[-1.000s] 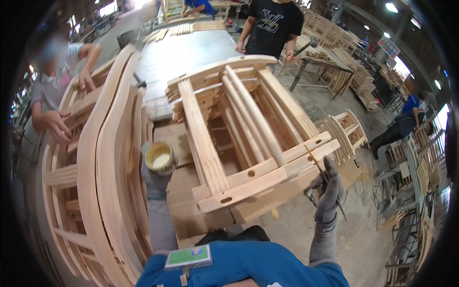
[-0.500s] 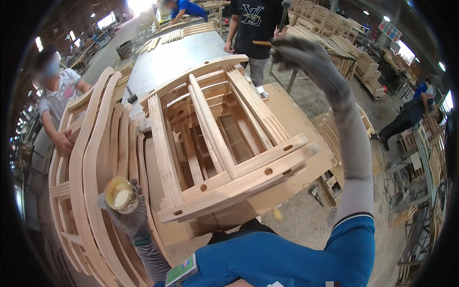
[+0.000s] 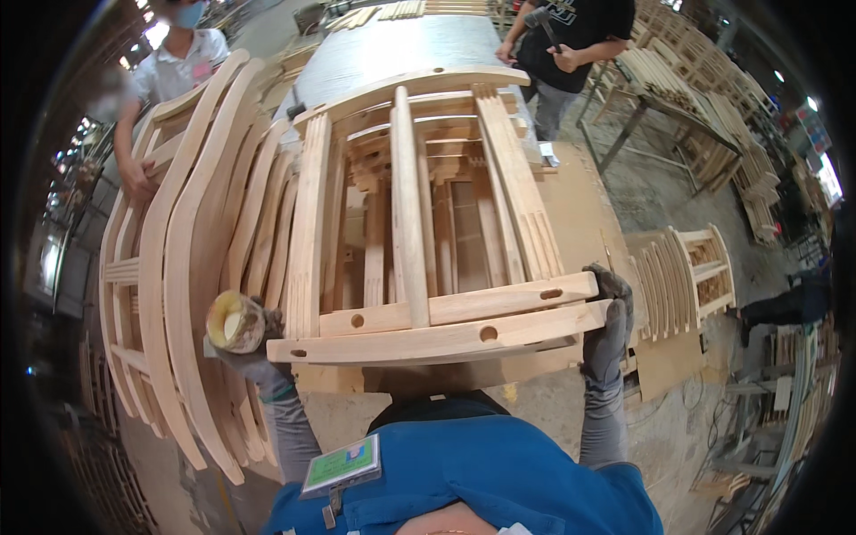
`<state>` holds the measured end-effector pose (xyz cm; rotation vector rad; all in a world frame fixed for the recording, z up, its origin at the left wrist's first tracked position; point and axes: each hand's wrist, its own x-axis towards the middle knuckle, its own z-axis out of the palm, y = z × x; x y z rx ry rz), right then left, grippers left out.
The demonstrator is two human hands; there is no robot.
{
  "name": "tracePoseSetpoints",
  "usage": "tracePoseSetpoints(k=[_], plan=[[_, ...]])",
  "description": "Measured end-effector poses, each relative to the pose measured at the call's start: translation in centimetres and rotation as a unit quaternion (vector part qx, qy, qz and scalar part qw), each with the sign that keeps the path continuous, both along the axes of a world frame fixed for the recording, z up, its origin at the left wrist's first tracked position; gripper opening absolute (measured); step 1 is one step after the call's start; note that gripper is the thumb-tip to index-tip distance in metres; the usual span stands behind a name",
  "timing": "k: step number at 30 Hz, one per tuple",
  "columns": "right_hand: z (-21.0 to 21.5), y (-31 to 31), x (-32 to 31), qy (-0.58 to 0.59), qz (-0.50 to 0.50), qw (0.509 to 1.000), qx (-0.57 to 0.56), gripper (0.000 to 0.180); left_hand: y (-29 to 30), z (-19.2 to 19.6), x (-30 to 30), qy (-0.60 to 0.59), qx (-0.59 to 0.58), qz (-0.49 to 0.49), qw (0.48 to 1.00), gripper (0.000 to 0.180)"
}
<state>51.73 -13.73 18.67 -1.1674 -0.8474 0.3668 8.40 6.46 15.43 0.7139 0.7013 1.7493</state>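
My gloved left hand (image 3: 259, 357) is closed round a small jar (image 3: 234, 323) with white glue-like liquid in it. This hand is close to the left end of a stacked wooden frame (image 3: 446, 341), with rails that have oval and round holes. At the rails' right end, my gloved right hand (image 3: 608, 325) has its fingers wrapped over the wood. A thin stick (image 3: 606, 251) shows just above that hand; I cannot tell whether it is held. Slats and a round rod (image 3: 408, 205) run from the near rails to the curved far rail (image 3: 410, 87).
Curved wooden frames (image 3: 183, 241) stand on my left, with a person's hand (image 3: 136, 178) on them. Across the metal-topped table (image 3: 392, 49), another person holds a mallet (image 3: 542, 20). Cardboard (image 3: 580, 196) lies under the frame; more slatted parts (image 3: 664, 285) sit at right.
My right hand has come down from high at the right onto the frame's right end. The near rails now lie more level in view. The jar stays in my left hand.
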Motion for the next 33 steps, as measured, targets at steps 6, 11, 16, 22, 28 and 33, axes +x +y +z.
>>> tracePoseSetpoints(k=[6,11,16,22,28,33], plan=[[-0.3,1.9,-2.2,0.1,-0.112,0.988,0.027,0.036,0.4,2.4,2.2,0.02,0.026,-0.055,0.998,0.062],[-0.4,1.6,-2.3,-0.005,-0.177,0.984,0.012,0.037,2.0,5.0,5.3,0.064,-0.003,-0.021,0.998,0.066],[0.6,1.6,-3.0,-0.012,-0.161,0.987,0.014,0.036,2.5,3.7,4.6,0.048,0.022,-0.018,0.998,0.055],[1.2,2.0,-3.3,0.03,-0.115,0.993,0.008,0.038,3.3,1.9,1.7,0.017,-0.017,-0.178,0.984,0.064],[-1.5,2.0,-2.0,0.076,-0.129,0.983,0.107,0.041,2.6,2.0,2.7,-0.065,-0.043,-0.128,0.989,0.067],[-1.6,2.0,-1.7,0.162,-0.132,0.972,0.106,0.037,2.1,2.6,2.2,0.0,-0.081,-0.105,0.991,0.07]])
